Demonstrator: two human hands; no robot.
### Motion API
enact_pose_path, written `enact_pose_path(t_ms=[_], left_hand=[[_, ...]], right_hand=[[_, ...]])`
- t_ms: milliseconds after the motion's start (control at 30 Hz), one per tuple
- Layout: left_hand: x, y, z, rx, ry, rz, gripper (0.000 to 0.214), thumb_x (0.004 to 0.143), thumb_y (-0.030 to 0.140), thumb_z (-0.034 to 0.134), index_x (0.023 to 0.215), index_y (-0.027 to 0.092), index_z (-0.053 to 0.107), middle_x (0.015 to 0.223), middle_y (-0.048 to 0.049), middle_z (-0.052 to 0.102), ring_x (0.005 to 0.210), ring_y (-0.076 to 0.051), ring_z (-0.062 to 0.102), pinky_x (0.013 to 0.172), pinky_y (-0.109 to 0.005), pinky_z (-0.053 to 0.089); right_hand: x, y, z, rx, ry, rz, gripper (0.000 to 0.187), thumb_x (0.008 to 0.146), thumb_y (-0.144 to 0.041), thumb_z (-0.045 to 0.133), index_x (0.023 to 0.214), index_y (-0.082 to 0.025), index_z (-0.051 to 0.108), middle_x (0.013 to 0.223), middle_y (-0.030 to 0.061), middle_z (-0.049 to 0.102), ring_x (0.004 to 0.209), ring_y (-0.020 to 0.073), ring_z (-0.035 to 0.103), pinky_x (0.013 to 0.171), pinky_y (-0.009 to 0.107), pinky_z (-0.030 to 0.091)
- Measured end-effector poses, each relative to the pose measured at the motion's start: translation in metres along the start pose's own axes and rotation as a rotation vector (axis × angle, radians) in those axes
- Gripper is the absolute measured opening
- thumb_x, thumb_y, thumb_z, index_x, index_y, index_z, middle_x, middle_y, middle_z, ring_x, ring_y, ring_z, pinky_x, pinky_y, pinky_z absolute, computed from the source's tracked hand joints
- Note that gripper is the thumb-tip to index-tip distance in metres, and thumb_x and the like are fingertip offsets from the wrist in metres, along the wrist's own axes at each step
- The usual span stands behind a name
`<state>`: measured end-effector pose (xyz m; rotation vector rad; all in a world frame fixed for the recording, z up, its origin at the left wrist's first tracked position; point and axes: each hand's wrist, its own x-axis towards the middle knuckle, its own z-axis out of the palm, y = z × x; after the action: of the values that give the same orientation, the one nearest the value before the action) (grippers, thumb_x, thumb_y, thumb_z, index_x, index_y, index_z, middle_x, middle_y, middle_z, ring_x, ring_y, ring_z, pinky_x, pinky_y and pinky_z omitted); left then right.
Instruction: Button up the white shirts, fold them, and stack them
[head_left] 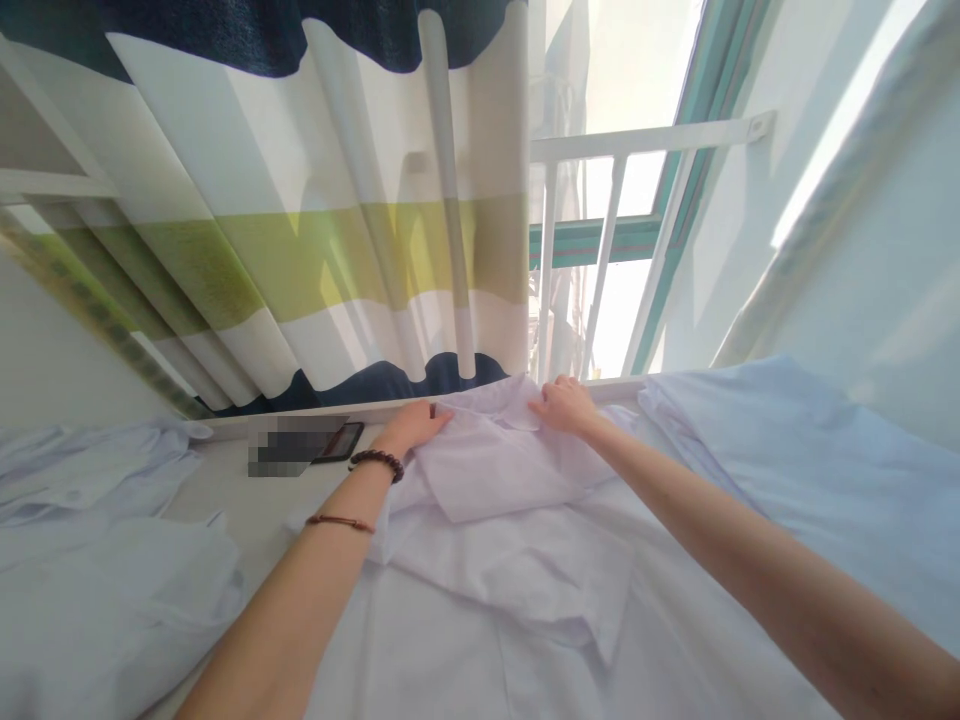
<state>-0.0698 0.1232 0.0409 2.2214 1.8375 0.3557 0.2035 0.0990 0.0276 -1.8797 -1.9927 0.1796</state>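
Observation:
A white collared shirt [502, 470] lies spread out in front of me, its collar [491, 397] towards the window. At the collar's left side, my left hand [415, 425] has its fingers closed on the fabric; dark beads and a thin brown band circle that wrist. My right hand [566, 405] pinches the collar's right side. Creased folds and a pointed corner of cloth reach down towards me between my forearms. Parts of the fingertips are hidden by the cloth and the hands themselves.
To the left, rumpled white garments [112, 570] are heaped. A dark phone-like object [341, 442], partly pixelated, lies beside my left wrist. Pale blue-white folded cloth [817, 480] is on the right. Behind stand a striped curtain [337, 250] and a white railing [615, 190] before the window.

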Motion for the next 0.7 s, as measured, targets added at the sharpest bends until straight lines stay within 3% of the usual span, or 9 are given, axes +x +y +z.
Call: enact_pose_path(t_ms=[100,233,333,467,600,700], left_hand=[[-0.004,0.007,0.004,-0.039,0.052,0.056,0.028,0.078,0.044,0.056,0.08,0.017,0.063,0.082,-0.0093,0.069,0.076,-0.024,0.062,0.066,-0.03,0.044],[-0.013,0.016,-0.006,-0.123,0.171,0.123,0.028,0.081,0.046,0.052,0.083,0.019,0.059,0.073,-0.0033,0.062,0.07,-0.019,0.056,0.065,-0.028,0.042],[-0.019,0.021,-0.027,-0.194,0.264,0.136,0.036,0.081,0.054,0.049,0.086,0.019,0.056,0.07,-0.0006,0.058,0.067,-0.017,0.054,0.063,-0.027,0.041],[-0.03,0.027,-0.058,-0.418,0.268,0.19,0.037,0.082,0.055,0.049,0.084,0.019,0.055,0.071,0.0012,0.057,0.063,-0.013,0.052,0.057,-0.023,0.04],[-0.038,0.033,-0.082,-0.619,0.201,0.229,0.034,0.08,0.05,0.055,0.068,0.018,0.051,0.059,0.0033,0.049,0.052,-0.01,0.045,0.049,-0.021,0.036],[-0.039,0.04,-0.098,-0.576,0.336,0.227,0.035,0.081,0.052,0.054,0.07,0.019,0.051,0.052,0.0054,0.044,0.044,-0.009,0.038,0.042,-0.02,0.029]], right_hand=[[-0.007,-0.002,0.001,0.062,0.009,-0.045,0.021,0.084,-0.035,0.055,0.079,-0.015,0.061,0.109,0.018,0.057,0.11,0.0316,0.051,0.09,0.041,0.038],[-0.016,0.005,-0.014,0.226,-0.048,-0.165,0.023,0.083,-0.033,0.055,0.067,-0.018,0.052,0.087,0.0052,0.062,0.087,0.0197,0.058,0.077,0.029,0.043],[-0.017,0.01,-0.036,0.338,-0.084,-0.205,0.026,0.083,-0.042,0.055,0.071,-0.019,0.051,0.072,0.0001,0.06,0.07,0.0158,0.057,0.062,0.027,0.043],[-0.015,0.005,-0.067,0.67,-0.158,-0.301,0.035,0.073,-0.04,0.068,0.099,-0.02,0.057,0.09,0.0022,0.067,0.077,0.016,0.061,0.066,0.027,0.047],[-0.017,-0.007,-0.095,0.65,-0.176,-0.303,0.032,0.072,-0.047,0.068,0.08,-0.016,0.067,0.075,0.001,0.065,0.071,0.0172,0.059,0.063,0.028,0.044],[-0.018,-0.018,-0.113,0.667,-0.102,-0.254,0.039,0.075,-0.053,0.063,0.082,-0.015,0.07,0.071,0.0014,0.064,0.065,0.0158,0.057,0.058,0.027,0.041]])
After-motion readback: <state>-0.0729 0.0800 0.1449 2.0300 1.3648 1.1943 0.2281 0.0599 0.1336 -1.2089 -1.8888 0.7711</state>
